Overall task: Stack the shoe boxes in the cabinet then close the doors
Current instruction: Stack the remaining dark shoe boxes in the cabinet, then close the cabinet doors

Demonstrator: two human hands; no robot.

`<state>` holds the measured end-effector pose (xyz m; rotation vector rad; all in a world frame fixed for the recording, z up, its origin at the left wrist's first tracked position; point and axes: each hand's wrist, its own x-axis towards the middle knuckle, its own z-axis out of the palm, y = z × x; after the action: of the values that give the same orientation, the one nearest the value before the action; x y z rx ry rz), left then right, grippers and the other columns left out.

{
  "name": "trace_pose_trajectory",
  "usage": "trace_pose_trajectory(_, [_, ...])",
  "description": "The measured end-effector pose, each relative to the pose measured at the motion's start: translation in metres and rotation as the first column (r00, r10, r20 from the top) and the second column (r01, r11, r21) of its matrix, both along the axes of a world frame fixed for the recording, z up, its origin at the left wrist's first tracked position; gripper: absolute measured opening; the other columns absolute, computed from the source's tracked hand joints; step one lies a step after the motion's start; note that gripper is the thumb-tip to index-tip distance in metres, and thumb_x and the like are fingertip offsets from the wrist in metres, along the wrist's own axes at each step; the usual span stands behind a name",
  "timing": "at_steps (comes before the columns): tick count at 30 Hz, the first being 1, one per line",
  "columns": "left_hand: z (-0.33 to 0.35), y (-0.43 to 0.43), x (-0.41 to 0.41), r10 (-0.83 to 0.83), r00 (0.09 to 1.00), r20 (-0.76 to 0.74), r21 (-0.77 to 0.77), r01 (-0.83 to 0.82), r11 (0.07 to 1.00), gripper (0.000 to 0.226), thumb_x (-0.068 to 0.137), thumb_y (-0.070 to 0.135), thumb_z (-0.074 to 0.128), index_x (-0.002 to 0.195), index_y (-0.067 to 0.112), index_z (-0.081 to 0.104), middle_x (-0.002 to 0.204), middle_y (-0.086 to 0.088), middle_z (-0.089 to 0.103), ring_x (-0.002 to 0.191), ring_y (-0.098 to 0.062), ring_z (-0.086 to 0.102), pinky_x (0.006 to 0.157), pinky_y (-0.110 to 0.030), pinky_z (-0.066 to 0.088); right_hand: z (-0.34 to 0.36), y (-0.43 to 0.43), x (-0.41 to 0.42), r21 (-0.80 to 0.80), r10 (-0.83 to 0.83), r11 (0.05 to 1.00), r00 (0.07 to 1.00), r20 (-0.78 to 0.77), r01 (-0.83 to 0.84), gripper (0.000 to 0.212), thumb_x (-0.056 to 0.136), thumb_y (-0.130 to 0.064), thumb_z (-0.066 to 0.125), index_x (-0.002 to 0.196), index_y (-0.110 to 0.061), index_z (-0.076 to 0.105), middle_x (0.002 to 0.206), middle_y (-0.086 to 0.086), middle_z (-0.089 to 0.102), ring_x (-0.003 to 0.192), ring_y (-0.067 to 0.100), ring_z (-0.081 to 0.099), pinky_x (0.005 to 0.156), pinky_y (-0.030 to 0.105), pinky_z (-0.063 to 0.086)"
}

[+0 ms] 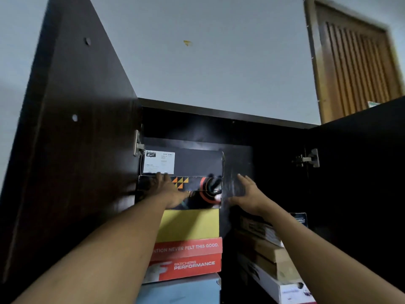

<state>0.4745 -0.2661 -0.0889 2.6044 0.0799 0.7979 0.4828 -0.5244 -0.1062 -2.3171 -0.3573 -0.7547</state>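
While both cabinet doors stand wide open, a person reaches up with two bare arms into a dark brown cabinet (219, 114) seen from below. The left door (76, 128) swings out to the left and the right door (361, 161) to the right, each showing a metal hinge on its inner edge.

On the left side of the cabinet, shoe boxes sit in one tall stack. At the top is a black box (197, 163) with a white label on its left end. Under it lies a black box with orange triangles and a red circle pattern (197, 189). Below that come a yellow box (190, 224), a red box (188, 257) printed with white lettering, and a light blue box (182, 290) at the bottom edge of view.

The left hand (168, 189) lies flat and open against the front of the patterned box, fingertips touching the lower edge of the top black box. The right hand (247, 191) is open with fingers spread, raised just right of the stack; whether it touches anything cannot be told.

A second, lower pile of boxes (269, 255) sits to the right, tilted and partly hidden by the right forearm. Above the cabinet are a pale wall and a slatted wooden door (355, 66).
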Motion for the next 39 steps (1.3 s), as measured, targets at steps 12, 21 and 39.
trace_pose_trajectory(12, [0.053,-0.029,-0.168,-0.175,0.977,0.125,0.033,0.172,0.984,0.104,0.081,0.064,0.062,0.157,0.015,0.011,0.163,-0.009,0.016,0.148,-0.033,0.024,0.115,-0.051,0.032,0.048,-0.014,-0.184,0.027,-0.017,1.0,0.994,0.104,0.015,0.09,0.088,-0.026,0.073,0.158,-0.018,0.018,0.163,0.01,0.02,0.144,0.028,0.034,0.117,0.041,0.035])
trace_pose_trajectory(21, [0.033,0.001,-0.317,-0.43,0.828,0.359,0.449,0.251,0.858,0.08,0.09,0.06,0.054,0.155,0.024,0.024,0.159,0.004,0.027,0.145,-0.018,0.029,0.11,-0.041,0.036,0.039,0.027,-0.277,0.097,0.053,0.993,0.982,0.181,-0.071,0.085,0.087,-0.035,0.073,0.156,-0.025,0.024,0.159,0.007,0.032,0.134,0.026,0.05,0.112,0.045,0.042])
trace_pose_trajectory(39, [-0.031,0.097,-0.318,-0.479,0.605,0.636,0.125,0.531,0.838,0.057,0.099,0.044,0.052,0.15,0.028,0.034,0.137,0.011,0.046,0.121,-0.003,0.053,0.096,-0.036,0.054,0.062,0.187,-0.345,-0.034,0.391,0.894,0.74,0.547,-0.447,0.042,0.101,-0.034,0.054,0.142,-0.033,0.047,0.121,-0.015,0.059,0.111,0.001,0.059,0.089,0.011,0.047])
